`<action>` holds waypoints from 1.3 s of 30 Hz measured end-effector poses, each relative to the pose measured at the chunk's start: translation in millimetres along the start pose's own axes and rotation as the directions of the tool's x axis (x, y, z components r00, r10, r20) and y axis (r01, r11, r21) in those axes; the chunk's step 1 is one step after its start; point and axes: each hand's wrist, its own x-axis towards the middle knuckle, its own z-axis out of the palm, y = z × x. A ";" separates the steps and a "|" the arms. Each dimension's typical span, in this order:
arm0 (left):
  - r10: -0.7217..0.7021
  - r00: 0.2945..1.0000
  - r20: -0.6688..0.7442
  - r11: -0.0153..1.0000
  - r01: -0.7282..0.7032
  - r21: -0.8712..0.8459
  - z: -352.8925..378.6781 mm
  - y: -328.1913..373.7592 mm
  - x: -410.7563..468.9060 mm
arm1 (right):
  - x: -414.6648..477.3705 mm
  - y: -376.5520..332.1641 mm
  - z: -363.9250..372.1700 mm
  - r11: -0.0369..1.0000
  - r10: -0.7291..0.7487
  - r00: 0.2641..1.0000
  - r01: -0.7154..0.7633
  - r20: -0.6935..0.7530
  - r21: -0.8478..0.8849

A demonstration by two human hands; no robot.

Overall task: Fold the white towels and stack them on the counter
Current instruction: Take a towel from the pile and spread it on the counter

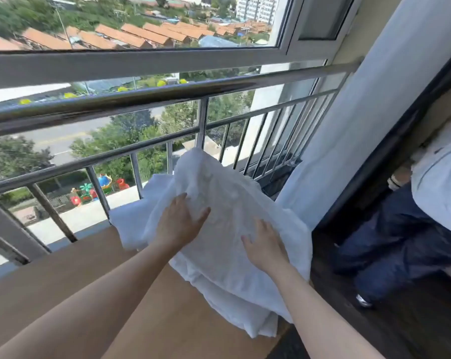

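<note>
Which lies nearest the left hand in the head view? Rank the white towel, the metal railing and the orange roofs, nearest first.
1. White towel, directly under the left hand.
2. Metal railing, behind the towel.
3. Orange roofs, far outside, at top.

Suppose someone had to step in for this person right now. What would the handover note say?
Left hand: open, fingers flat on the top white towel.
Right hand: open, pressing flat on the same towel.
Where: that towel lies on a stack of white towels on the brown counter, by the window railing.
Done: several layers stacked.
Left: the top towel looks rumpled, so smooth it and finish its fold. No other loose towels are in view.
</note>
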 end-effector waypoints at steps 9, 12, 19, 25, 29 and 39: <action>-0.276 0.957 -0.085 0.950 0.285 0.124 31.6 15.8 29.8 | 76.3 28.9 -10.8 1.000 -0.008 0.999 0.010 -0.053 0.028; -0.292 0.945 -0.145 0.936 0.314 0.158 40.8 13.2 33.5 | 96.4 42.8 -8.2 0.997 -0.008 1.000 0.010 -0.026 0.080; -0.278 0.909 -0.310 0.950 0.309 0.055 42.5 6.2 33.8 | 117.8 24.4 24.7 0.994 -0.089 0.979 0.098 -0.181 0.041; -0.265 0.891 -0.370 0.956 0.293 0.022 43.2 12.9 31.3 | 121.7 20.2 45.0 0.977 -0.212 0.925 0.203 -0.316 -0.063; -0.236 0.894 -0.380 0.966 0.257 0.004 40.9 18.5 27.4 | 124.2 23.3 46.2 0.967 -0.254 0.936 0.248 -0.244 -0.056; -0.265 0.901 -0.344 0.925 0.137 -0.353 19.0 36.0 8.2 | 113.6 29.6 -7.4 0.896 -0.195 0.889 0.333 -0.414 0.294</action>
